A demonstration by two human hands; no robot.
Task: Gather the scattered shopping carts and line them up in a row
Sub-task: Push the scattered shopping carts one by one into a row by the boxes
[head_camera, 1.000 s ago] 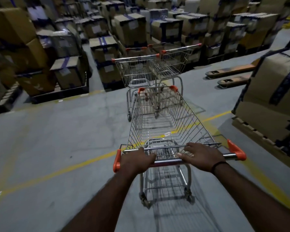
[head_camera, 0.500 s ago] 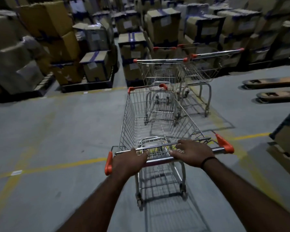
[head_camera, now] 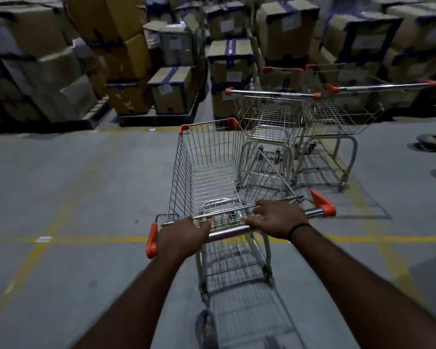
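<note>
A wire shopping cart [head_camera: 207, 170] with orange corner caps stands right in front of me. My left hand [head_camera: 180, 236] grips its chrome handle bar near the left end. My right hand [head_camera: 275, 217] holds the same bar toward the right, fingers over the child-seat frame, a black band on the wrist. Ahead and to the right, two more carts stand side by side with handles facing me: the nearer cart [head_camera: 269, 117] just past my cart's front right corner, and a second cart [head_camera: 350, 112] to its right.
Stacks of taped cardboard boxes [head_camera: 171, 89] on pallets line the far side and left. A narrow aisle [head_camera: 204, 96] opens between stacks. Yellow floor lines [head_camera: 98, 239] cross the grey concrete. Pallet jack fork tips [head_camera: 433, 139] lie at the right edge. My shoe [head_camera: 207, 328] shows below.
My cart has rolled forward and swung left, so the two parked carts now sit to its right instead of straight ahead. Both hands keep their grip on the handle.
</note>
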